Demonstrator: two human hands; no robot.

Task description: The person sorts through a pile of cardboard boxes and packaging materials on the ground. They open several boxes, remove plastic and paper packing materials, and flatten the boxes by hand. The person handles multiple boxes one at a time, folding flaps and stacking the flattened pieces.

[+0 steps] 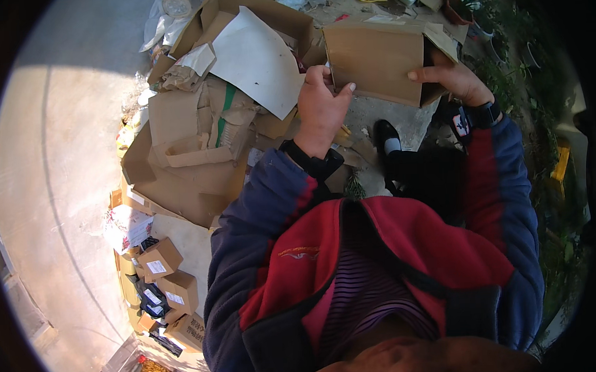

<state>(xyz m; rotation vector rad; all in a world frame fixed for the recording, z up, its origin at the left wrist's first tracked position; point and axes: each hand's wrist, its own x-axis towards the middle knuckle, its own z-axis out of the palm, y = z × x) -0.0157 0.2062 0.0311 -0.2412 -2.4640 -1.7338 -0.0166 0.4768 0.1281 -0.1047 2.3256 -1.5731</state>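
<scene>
A brown cardboard box (375, 60) is held up between both hands in front of me. My left hand (325, 106) grips its left edge, thumb on the near face and fingers partly hidden behind the edge. At its right end, where flaps stand open, my right hand (447, 80) has its thumb on the outside and its fingers inside the box. Left of the held box lies a large open cardboard box (180, 185) with flattened cardboard pieces in it. A curved white sheet (259, 59) rests over the cardboard beside my left hand.
Small closed cartons (181, 291) and black plastic parcels (151, 297) are stacked at the lower left, near a white flowered box (129, 226). Clear plastic bags (162, 23) lie at the upper left. Plants and pots, one a reddish-brown plant pot (455, 12), line the right side.
</scene>
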